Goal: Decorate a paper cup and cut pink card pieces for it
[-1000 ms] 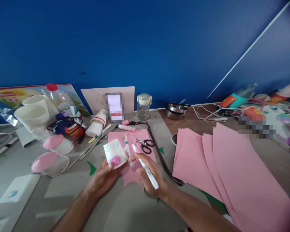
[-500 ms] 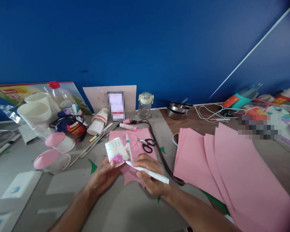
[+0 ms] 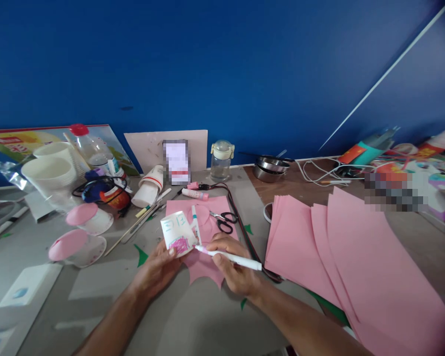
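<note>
My left hand is closed on a white paper cup that lies tilted, its side facing up with teal marks and a scribbled pink patch. In my right hand is a white marker, its pink tip at the cup's lower right edge. Beneath and behind the cup lies a cut pink sheet. On that sheet rest black-handled scissors, partly open, and a white marker with a teal end.
Pink sheets are stacked at the right. Two cups with pink tops stand left, near stacked white cups. A phone, a glass jar and metal bowls line the blue wall.
The marker in my right hand has tilted flatter, its rear end a little higher. The cup stays in my left hand, and the whole view has shifted slightly.
</note>
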`<state>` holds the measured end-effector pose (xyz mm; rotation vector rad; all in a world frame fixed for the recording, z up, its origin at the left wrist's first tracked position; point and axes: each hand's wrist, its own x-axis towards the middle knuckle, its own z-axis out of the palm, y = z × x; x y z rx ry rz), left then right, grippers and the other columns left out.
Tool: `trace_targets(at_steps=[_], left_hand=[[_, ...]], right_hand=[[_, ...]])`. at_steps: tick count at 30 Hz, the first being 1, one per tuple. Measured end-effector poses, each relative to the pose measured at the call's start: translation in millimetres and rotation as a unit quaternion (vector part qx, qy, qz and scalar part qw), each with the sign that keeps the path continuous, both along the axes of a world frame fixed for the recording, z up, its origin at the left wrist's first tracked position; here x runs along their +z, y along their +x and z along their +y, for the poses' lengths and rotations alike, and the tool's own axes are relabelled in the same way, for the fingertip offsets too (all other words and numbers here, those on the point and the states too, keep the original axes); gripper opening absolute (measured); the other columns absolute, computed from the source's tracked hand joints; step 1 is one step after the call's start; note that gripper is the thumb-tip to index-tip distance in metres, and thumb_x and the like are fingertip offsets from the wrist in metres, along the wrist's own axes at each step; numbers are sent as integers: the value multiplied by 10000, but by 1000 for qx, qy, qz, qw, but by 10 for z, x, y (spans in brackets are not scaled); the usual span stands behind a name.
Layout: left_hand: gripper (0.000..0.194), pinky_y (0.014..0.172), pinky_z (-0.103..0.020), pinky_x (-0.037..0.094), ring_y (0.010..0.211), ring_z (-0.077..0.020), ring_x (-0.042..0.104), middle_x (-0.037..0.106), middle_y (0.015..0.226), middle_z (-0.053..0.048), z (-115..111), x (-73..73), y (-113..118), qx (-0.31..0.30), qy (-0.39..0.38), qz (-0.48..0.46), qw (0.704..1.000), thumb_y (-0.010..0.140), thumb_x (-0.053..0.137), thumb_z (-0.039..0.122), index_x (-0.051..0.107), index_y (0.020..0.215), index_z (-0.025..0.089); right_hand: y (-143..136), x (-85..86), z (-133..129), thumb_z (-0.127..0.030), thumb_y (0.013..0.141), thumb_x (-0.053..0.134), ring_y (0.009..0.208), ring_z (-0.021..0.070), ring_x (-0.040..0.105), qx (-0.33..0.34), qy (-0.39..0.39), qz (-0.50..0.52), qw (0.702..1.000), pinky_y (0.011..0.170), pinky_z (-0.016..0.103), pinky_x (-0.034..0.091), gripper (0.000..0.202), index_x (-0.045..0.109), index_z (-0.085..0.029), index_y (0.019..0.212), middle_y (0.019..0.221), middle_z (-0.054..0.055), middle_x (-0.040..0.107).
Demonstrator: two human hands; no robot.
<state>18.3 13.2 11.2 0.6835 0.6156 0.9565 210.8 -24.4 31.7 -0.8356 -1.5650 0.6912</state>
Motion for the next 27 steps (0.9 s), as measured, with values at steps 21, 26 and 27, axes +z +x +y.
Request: trace_targets(at_steps=[21,26,27], left_hand=[[433,938,-366,410,1059,-293,610,705,1108,-116,-8,-3,-13,-41,35,26,998,728,761,354,684,1106,158],[461,946,-382,412,1079,-307,604,700,1121,-121,-4,-1,-4,-52,40,28,997,728,758,375,673,1124,156],[464,945,-382,412,1078,-307,604,701,1119,-118,-3,-3,-3,-51,41,29,997,725,760,376,672,1125,160]], right_hand=[[-18,-10,22,-313,950,484,760,170,609,-24,2,25,999,694,298,504,198,646,-199,956,811,45,664],[-14,-3,11,-340,947,481,766,179,615,1,-6,16,1000,687,309,506,220,644,-195,977,828,59,658],[-14,-4,10,-332,945,484,766,179,616,3,-3,15,1000,686,309,505,213,644,-197,984,829,60,658]])
